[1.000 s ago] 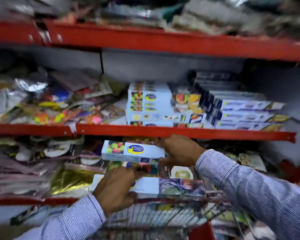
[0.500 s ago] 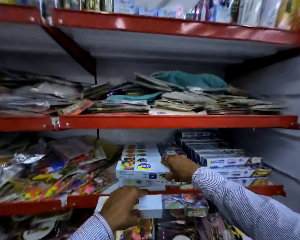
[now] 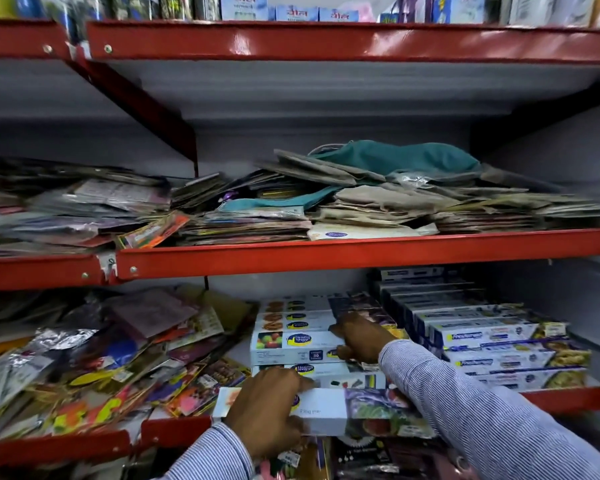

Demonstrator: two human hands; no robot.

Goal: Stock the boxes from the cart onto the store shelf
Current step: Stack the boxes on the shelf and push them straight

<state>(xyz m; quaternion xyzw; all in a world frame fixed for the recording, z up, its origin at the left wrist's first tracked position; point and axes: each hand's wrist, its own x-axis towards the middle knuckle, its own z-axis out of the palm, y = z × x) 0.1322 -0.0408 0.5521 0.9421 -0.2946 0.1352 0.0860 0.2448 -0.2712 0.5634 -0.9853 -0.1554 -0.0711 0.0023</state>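
My right hand grips a long white box with fruit pictures and sets it on top of a stack of like boxes on the red-edged shelf. My left hand holds a second long white box level in front of the shelf edge, just below the first. Both sleeves are striped blue. The cart is out of view.
A row of blue-and-white boxes fills the shelf to the right of the stack. Loose colourful packets crowd the left side. The shelf above carries piled flat bags and a teal cloth.
The view has tilted upward, showing higher shelves. My right hand has carried its box up from below the shelf edge onto the stack; my left hand has risen with its box to the shelf front.
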